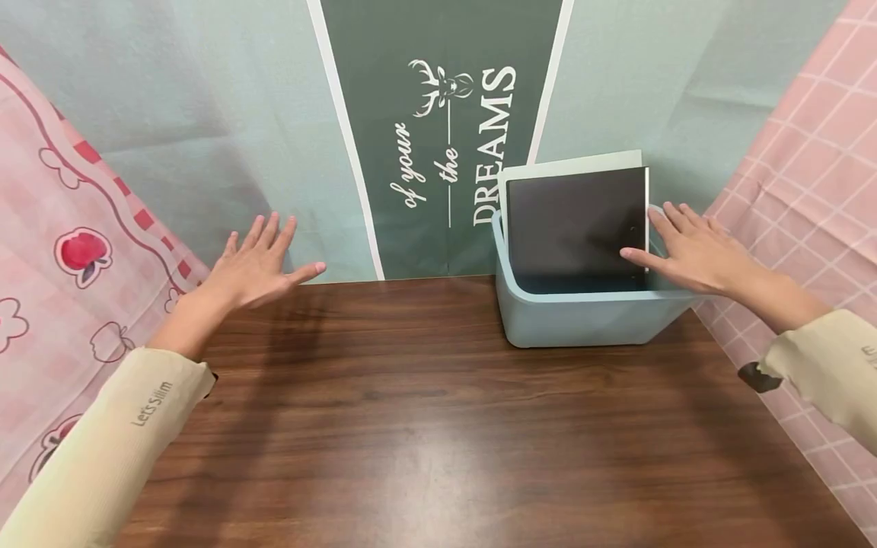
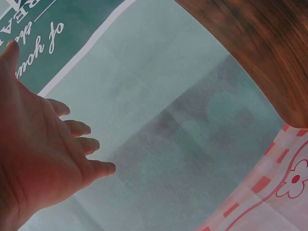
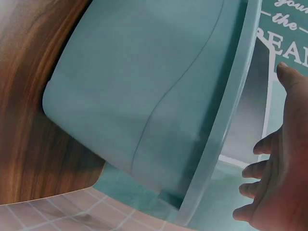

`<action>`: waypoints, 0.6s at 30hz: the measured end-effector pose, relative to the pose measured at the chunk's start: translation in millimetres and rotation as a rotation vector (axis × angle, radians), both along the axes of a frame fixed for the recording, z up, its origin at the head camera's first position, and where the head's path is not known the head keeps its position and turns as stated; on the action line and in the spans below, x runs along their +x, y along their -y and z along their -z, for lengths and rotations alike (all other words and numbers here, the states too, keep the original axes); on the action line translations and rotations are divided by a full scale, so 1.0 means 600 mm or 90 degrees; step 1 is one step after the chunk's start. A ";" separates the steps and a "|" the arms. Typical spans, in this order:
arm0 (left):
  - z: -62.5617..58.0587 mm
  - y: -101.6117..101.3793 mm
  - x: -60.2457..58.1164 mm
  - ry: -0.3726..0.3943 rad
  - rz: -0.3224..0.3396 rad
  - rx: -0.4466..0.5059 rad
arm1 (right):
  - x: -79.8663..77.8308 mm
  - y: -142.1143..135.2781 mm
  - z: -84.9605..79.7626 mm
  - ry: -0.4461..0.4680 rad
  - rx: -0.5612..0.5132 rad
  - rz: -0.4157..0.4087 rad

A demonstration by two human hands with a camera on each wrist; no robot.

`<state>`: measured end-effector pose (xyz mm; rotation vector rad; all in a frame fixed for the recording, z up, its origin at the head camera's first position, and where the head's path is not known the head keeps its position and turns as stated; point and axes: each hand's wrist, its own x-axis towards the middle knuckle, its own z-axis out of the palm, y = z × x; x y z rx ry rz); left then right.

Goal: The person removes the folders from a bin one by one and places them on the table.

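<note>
A light blue plastic bin (image 1: 582, 323) stands at the back right of the wooden table. Leaning upright in it is a flat rectangular thing with a dark face (image 1: 572, 228) and a white edge, its lower part hidden by the bin wall. Behind it shows a pale panel (image 1: 582, 164). My right hand (image 1: 702, 251) hovers over the bin's right end, fingers spread and holding nothing. In the right wrist view the bin's side (image 3: 144, 86) fills the middle. Far to the left, my left hand (image 1: 253, 266) is raised above the table, fingers spread, holding nothing.
The brown wooden table (image 1: 411, 411) reaches to a green backdrop cloth (image 1: 445, 251) with printed words and a deer head. Pink patterned cloth (image 1: 62, 190) hangs at the left, and pink checked cloth (image 1: 822, 152) borders the right side.
</note>
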<state>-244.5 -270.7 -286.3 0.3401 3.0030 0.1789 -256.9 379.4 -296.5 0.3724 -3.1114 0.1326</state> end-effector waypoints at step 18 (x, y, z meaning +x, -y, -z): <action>0.014 -0.028 -0.009 -0.024 0.029 0.010 | -0.009 -0.052 0.024 0.013 -0.015 -0.011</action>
